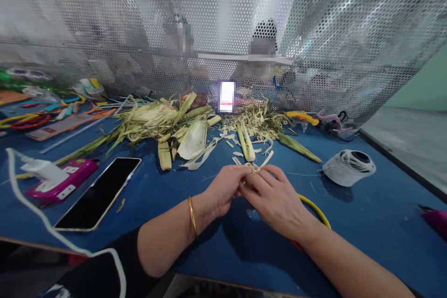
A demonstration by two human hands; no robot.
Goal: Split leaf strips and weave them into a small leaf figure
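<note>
Both hands meet above the middle of the blue table (195, 237). My left hand (225, 188) is closed, its thumb and fingers pinching pale strips of plant stalk (252, 166). From the other side my right hand (272, 195) closes on the same strips, its fingers overlapping the left fingertips. Ends of the strips stick out above the knuckles; the rest is hidden by my fingers. Just beyond lie a split green stalk (246, 142) and small shavings. To the right stands a spool of white thread (349, 167), with a thin thread running toward my hands.
Peeled leaves and husks (150, 118) are heaped at the back left, with shredded scraps (260, 121) beside them. A smartphone (101, 195) and a purple power strip (64, 181) lie left. Scissors with yellow handles (302, 116) sit back right. A perforated metal screen (223, 18) closes the far side.
</note>
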